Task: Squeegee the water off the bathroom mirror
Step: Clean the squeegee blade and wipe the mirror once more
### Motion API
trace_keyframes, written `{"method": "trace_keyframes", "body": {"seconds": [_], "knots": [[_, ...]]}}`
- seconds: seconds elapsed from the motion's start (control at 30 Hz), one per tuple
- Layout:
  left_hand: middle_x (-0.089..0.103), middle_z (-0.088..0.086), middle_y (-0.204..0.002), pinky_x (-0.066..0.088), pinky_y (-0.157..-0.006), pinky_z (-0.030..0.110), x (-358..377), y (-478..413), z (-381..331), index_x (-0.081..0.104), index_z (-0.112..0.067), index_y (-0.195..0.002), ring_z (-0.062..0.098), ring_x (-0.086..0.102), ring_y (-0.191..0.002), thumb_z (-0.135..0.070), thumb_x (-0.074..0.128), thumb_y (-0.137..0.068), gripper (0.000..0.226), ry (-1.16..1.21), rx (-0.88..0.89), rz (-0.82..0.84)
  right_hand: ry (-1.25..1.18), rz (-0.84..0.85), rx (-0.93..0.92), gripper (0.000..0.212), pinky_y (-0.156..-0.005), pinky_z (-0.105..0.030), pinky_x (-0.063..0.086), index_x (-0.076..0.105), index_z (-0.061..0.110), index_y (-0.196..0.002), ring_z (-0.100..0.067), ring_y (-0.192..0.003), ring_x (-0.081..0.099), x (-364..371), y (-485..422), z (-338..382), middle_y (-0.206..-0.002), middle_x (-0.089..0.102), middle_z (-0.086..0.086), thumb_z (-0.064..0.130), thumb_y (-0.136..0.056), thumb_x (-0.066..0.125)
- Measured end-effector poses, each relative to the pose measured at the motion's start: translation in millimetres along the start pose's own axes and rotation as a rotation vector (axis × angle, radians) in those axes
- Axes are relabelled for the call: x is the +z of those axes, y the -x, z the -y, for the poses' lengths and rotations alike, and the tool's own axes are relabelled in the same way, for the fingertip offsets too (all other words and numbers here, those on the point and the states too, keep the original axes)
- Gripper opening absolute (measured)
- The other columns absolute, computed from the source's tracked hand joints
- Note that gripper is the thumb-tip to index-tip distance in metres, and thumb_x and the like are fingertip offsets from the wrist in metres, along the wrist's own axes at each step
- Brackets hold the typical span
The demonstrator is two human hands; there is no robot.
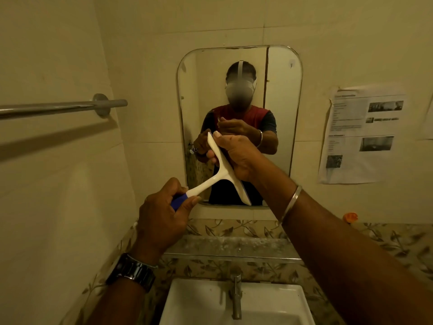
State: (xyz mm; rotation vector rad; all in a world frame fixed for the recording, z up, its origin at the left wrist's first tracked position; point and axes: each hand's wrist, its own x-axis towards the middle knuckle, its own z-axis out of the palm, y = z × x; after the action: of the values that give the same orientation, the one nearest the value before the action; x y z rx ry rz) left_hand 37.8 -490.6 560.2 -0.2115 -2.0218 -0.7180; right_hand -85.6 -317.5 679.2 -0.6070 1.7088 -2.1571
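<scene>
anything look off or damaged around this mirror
The paper on the wall right of the mirror hangs crooked and wrinkled. The mirror's top edge shows dark, worn-looking patches. The squeegee is held tilted in front of it. No spill shows.

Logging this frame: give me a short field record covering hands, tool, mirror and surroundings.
left hand: grips the blue handle of the squeegee
right hand: fingers curled round the squeegee's white blade bar
squeegee: white T-shape, held tilted in front of the mirror, above the sink
blade on glass: apparently not
water on mirror: too faint to tell
surroundings: towel rail on left wall, printed sheet right of mirror, tap at sink
task state: wiping seems not yet begun
</scene>
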Motion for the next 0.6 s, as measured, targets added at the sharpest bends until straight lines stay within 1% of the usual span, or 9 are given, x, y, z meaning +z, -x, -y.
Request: {"method": "trace_keyframes", "body": {"seconds": [0.1, 0.17, 0.2, 0.23, 0.3, 0.37, 0.43, 0.53, 0.6], "knots": [[0.057, -0.012, -0.072, 0.050, -0.046, 0.039, 5.4, 2.5, -3.3, 0.053, -0.028, -0.087, 0.008, 0.056, -0.058, -0.062, 0.061, -0.090, 0.035, 0.033, -0.016, -0.041, 0.035, 0.018, 0.000, 0.035, -0.063, -0.032, 0.059, 0.067, -0.002, -0.116, -0.021, -0.069, 0.069, -13.6, 8.6, -10.9, -0.081, 0.074, -0.012, 0.029, -0.106, 0.054], [0.060, -0.011, -0.075, 0.052, -0.048, 0.040, 8.2, -0.6, -5.7, 0.052, -0.026, -0.086, 0.008, 0.057, -0.061, -0.060, 0.061, -0.089, 0.035, 0.040, -0.016, -0.051, 0.084, -0.028, -0.021, 0.035, -0.071, -0.036, 0.059, 0.071, 0.001, -0.110, -0.026, -0.076, 0.069, -23.6, 11.8, -19.4, -0.086, 0.074, -0.013, 0.032, -0.105, 0.056], [0.060, -0.011, -0.076, 0.052, -0.048, 0.040, 8.9, -2.6, -6.4, 0.052, -0.026, -0.086, 0.007, 0.057, -0.061, -0.059, 0.062, -0.089, 0.035, 0.044, -0.019, -0.059, 0.096, -0.033, -0.038, 0.037, -0.075, -0.038, 0.058, 0.072, 0.001, -0.110, -0.029, -0.080, 0.068, -29.8, 13.2, -23.1, -0.091, 0.073, -0.017, 0.033, -0.105, 0.056], [0.059, -0.012, -0.075, 0.051, -0.049, 0.040, 8.8, -5.8, -6.3, 0.051, -0.025, -0.085, 0.007, 0.057, -0.062, -0.058, 0.063, -0.090, 0.035, 0.051, -0.031, -0.084, 0.116, -0.015, -0.056, 0.039, -0.077, -0.039, 0.057, 0.071, -0.001, -0.113, -0.031, -0.084, 0.068, -36.1, 15.0, -26.5, -0.096, 0.072, -0.020, 0.034, -0.105, 0.055], [0.057, -0.011, -0.075, 0.051, -0.051, 0.039, 7.6, -15.7, -4.5, 0.052, -0.022, -0.086, 0.008, 0.056, -0.064, -0.054, 0.066, -0.093, 0.036, 0.070, -0.064, -0.154, 0.142, 0.056, -0.087, 0.041, -0.075, -0.036, 0.059, 0.070, 0.001, -0.116, -0.032, -0.087, 0.071, -48.0, 20.4, -34.9, -0.102, 0.073, -0.024, 0.035, -0.107, 0.051], [0.057, -0.010, -0.076, 0.052, -0.053, 0.037, 8.0, -23.7, -3.5, 0.053, -0.019, -0.087, 0.010, 0.057, -0.068, -0.050, 0.067, -0.092, 0.034, 0.075, -0.069, -0.167, 0.119, 0.084, -0.104, 0.040, -0.070, -0.032, 0.059, 0.071, 0.003, -0.114, -0.030, -0.084, 0.072, -58.8, 24.4, -43.4, -0.100, 0.074, -0.023, 0.037, -0.108, 0.050], [0.056, -0.009, -0.075, 0.050, -0.052, 0.033, 9.4, -28.9, -3.8, 0.053, -0.018, -0.087, 0.011, 0.057, -0.067, -0.048, 0.067, -0.090, 0.033, 0.079, -0.071, -0.177, 0.096, 0.072, -0.119, 0.041, -0.068, -0.031, 0.058, 0.071, 0.002, -0.112, -0.029, -0.080, 0.071, -68.3, 25.8, -50.1, -0.097, 0.073, -0.023, 0.038, -0.107, 0.051], [0.055, -0.007, -0.074, 0.045, -0.054, 0.025, 12.3, -34.2, -4.6, 0.053, -0.017, -0.087, 0.011, 0.056, -0.067, -0.048, 0.065, -0.090, 0.034, 0.113, -0.070, -0.193, 0.062, 0.054, -0.127, 0.040, -0.064, -0.030, 0.056, 0.073, 0.002, -0.102, -0.027, -0.071, 0.069, -80.8, 27.6, -58.6, -0.084, 0.071, -0.021, 0.038, -0.106, 0.054], [0.054, -0.007, -0.073, 0.046, -0.054, 0.026, 16.3, -35.7, -5.2, 0.054, -0.015, -0.088, 0.012, 0.056, -0.067, -0.047, 0.066, -0.091, 0.034, 0.116, -0.073, -0.183, 0.035, 0.036, -0.132, 0.039, -0.062, -0.030, 0.054, 0.074, 0.006, -0.093, -0.024, -0.063, 0.064, -86.6, 27.0, -61.5, -0.074, 0.067, -0.016, 0.038, -0.105, 0.055]]}}
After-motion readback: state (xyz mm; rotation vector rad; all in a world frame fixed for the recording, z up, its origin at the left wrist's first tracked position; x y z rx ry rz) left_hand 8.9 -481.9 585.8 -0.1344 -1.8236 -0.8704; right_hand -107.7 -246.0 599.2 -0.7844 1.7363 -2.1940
